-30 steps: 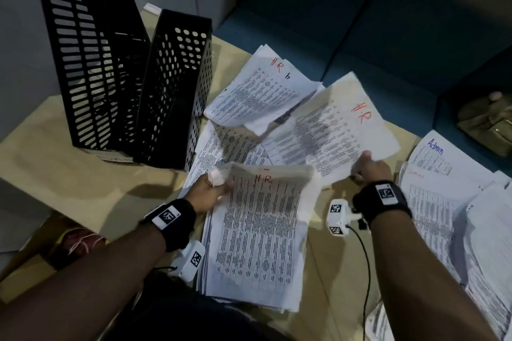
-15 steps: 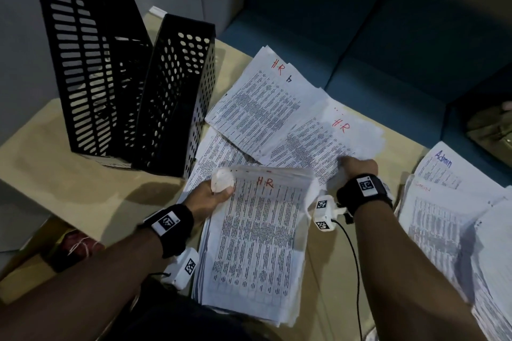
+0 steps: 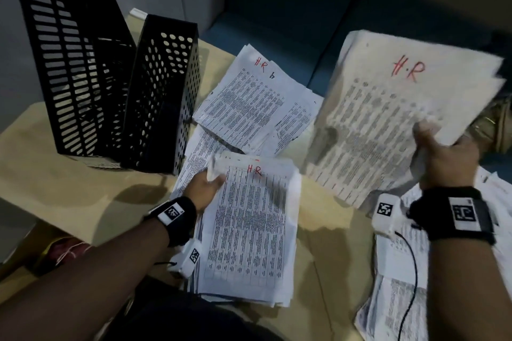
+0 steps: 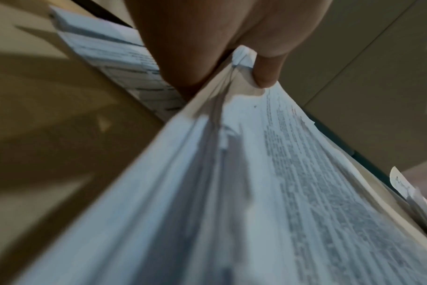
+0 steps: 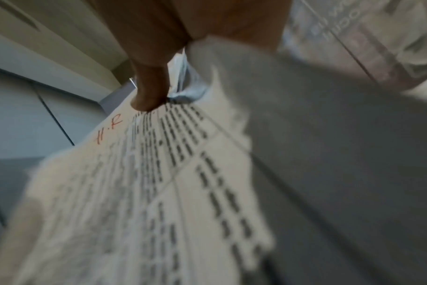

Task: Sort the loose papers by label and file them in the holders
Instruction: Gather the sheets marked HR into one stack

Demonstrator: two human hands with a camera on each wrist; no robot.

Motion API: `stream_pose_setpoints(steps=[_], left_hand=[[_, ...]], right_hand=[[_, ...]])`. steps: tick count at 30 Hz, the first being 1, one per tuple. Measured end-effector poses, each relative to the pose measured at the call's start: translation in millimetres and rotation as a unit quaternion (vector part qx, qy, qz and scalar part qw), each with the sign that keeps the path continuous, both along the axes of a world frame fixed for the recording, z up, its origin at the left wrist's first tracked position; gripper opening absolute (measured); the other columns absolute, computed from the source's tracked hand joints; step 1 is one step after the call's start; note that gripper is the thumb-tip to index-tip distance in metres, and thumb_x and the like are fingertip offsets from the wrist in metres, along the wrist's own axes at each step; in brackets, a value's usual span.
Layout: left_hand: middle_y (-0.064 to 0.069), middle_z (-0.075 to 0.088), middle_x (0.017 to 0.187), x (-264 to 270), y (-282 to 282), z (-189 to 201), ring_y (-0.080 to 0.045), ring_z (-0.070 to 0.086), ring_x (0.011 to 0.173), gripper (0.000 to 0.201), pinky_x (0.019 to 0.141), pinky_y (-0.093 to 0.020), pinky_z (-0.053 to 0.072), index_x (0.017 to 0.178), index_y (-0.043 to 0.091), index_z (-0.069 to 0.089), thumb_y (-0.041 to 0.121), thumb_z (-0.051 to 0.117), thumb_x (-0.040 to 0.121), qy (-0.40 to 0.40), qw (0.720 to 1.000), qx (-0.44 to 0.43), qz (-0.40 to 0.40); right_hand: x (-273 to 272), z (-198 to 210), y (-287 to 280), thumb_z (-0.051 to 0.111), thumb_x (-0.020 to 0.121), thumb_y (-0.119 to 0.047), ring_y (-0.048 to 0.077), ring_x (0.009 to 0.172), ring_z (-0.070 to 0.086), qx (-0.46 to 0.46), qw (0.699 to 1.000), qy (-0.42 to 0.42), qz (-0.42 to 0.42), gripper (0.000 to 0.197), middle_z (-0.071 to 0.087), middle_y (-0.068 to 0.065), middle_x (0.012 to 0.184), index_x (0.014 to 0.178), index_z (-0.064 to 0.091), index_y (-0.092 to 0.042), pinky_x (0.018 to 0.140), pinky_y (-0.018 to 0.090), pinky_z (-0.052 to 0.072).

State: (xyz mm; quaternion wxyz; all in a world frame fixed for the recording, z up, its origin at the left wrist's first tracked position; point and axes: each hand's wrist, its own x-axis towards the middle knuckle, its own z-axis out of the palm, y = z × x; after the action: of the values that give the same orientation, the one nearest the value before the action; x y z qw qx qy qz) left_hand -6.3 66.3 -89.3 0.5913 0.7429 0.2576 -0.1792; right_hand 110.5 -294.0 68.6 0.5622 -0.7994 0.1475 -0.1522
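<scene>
Holding 1 raised H.R sheaf (image 3: 393, 116) by its lower right edge, right hand (image 3: 446, 158) had its grip clamped, thumb on top | left hand (image 3: 206, 188) grip pinched the top left corner of the H.R stack (image 3: 249, 230) lying on the table (image 3: 83, 191) | 2 black holders (image 3: 110, 86) stood well left | another H.R sheet (image 3: 249, 97) lay between.
</scene>
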Motion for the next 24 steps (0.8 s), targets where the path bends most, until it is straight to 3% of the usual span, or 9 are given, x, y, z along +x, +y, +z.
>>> stream_pose_setpoints(steps=[2, 5, 9, 13, 15, 17, 20, 22, 24], left_hand=[[0.003, 0.047, 0.064, -1.0, -5.7, 3.4, -0.012, 0.042, 0.057, 0.030, 0.061, -0.026, 0.035, 0.093, 0.011, 0.055, 0.040, 0.050, 0.097, 0.007, 0.999, -0.010, 0.033], [0.001, 0.033, 0.062, -2.4, -6.9, 0.8, -0.016, 0.032, 0.055, 0.042, 0.058, -0.029, 0.030, 0.084, 0.010, 0.052, 0.050, 0.049, 0.094, 0.016, 0.998, -0.011, 0.056], [-0.007, 0.051, 0.063, 1.7, -3.4, -4.6, -0.019, 0.046, 0.059, 0.057, 0.060, -0.031, 0.032, 0.075, 0.009, 0.057, 0.063, 0.046, 0.089, 0.018, 0.998, 0.016, 0.055], [-0.004, 0.069, 0.106, 2.0, -4.9, 3.8, -0.022, 0.064, 0.096, 0.037, 0.078, -0.029, 0.046, 0.108, 0.019, 0.063, 0.048, 0.042, 0.098, 0.008, 0.999, -0.014, 0.052], [0.003, 0.056, 0.131, 1.2, -7.0, 10.3, -0.014, 0.051, 0.119, 0.045, 0.099, -0.029, 0.037, 0.134, 0.024, 0.051, 0.048, 0.032, 0.101, -0.011, 0.997, -0.045, 0.058], [0.005, 0.040, 0.146, 1.0, -8.3, 12.3, -0.013, 0.033, 0.136, 0.056, 0.106, -0.029, 0.022, 0.146, 0.025, 0.034, 0.054, 0.027, 0.098, -0.020, 0.995, -0.070, 0.075], [0.006, 0.035, 0.150, -0.8, -10.3, 14.6, -0.019, 0.032, 0.138, 0.067, 0.111, -0.041, 0.026, 0.147, 0.031, 0.030, 0.053, 0.055, 0.089, -0.022, 0.994, -0.081, 0.074], [0.006, 0.037, 0.146, 0.4, -12.3, 15.6, -0.016, 0.037, 0.132, 0.066, 0.105, -0.031, 0.028, 0.149, 0.024, 0.027, 0.026, 0.062, 0.092, -0.038, 0.997, -0.052, 0.044], [0.000, 0.035, 0.151, 3.9, -12.0, 17.5, -0.017, 0.039, 0.133, 0.064, 0.101, -0.026, 0.029, 0.150, 0.021, 0.024, 0.012, 0.057, 0.095, -0.041, 0.998, -0.034, 0.023]], right_hand=[[-11.2, -25.1, 12.2, 0.072, 0.080, -0.032, 0.012, 0.091, 0.068, -0.039, 0.997, 0.063, 0.016, 0.034, 0.073, -0.006, 0.094, 0.107, 0.068, -0.012, 0.077, 0.026, 0.056], [-44.3, -71.3, 52.2, 0.063, 0.089, -0.035, 0.019, 0.100, 0.061, -0.098, 0.978, 0.171, 0.059, 0.042, 0.066, 0.006, 0.107, 0.119, 0.062, -0.005, 0.078, 0.022, 0.041], [-96.2, -126.1, 101.3, 0.059, 0.091, -0.038, 0.026, 0.104, 0.064, -0.079, 0.951, 0.268, 0.132, 0.039, 0.068, 0.011, 0.110, 0.117, 0.063, -0.008, 0.076, 0.025, 0.041], [-122.0, -143.6, 128.0, 0.056, 0.092, -0.041, 0.023, 0.086, 0.058, -0.083, 0.928, 0.319, 0.173, 0.051, 0.062, 0.008, 0.104, 0.127, 0.045, -0.007, 0.063, 0.026, 0.041], [-125.5, -144.6, 133.1, 0.052, 0.091, -0.048, 0.029, 0.086, 0.059, -0.079, 0.927, 0.328, 0.165, 0.060, 0.062, 0.017, 0.111, 0.132, 0.033, -0.009, 0.068, 0.030, 0.044], [-123.6, -144.1, 130.5, 0.047, 0.093, -0.049, 0.035, 0.090, 0.062, -0.110, 0.925, 0.327, 0.158, 0.057, 0.063, 0.022, 0.113, 0.130, 0.029, -0.009, 0.067, 0.032, 0.044], [-121.6, -143.2, 123.0, 0.036, 0.095, -0.052, 0.038, 0.095, 0.064, -0.175, 0.906, 0.327, 0.204, 0.055, 0.063, 0.022, 0.114, 0.128, 0.028, -0.009, 0.069, 0.035, 0.046], [-120.3, -145.0, 115.8, 0.034, 0.092, -0.060, 0.035, 0.094, 0.064, -0.229, 0.875, 0.338, 0.260, 0.059, 0.063, 0.018, 0.112, 0.124, 0.032, -0.010, 0.069, 0.034, 0.047], [-110.7, -149.6, 105.8, 0.037, 0.084, -0.072, 0.031, 0.099, 0.063, -0.238, 0.880, 0.326, 0.251, 0.074, 0.061, 0.014, 0.118, 0.126, 0.037, -0.011, 0.078, 0.039, 0.053]])
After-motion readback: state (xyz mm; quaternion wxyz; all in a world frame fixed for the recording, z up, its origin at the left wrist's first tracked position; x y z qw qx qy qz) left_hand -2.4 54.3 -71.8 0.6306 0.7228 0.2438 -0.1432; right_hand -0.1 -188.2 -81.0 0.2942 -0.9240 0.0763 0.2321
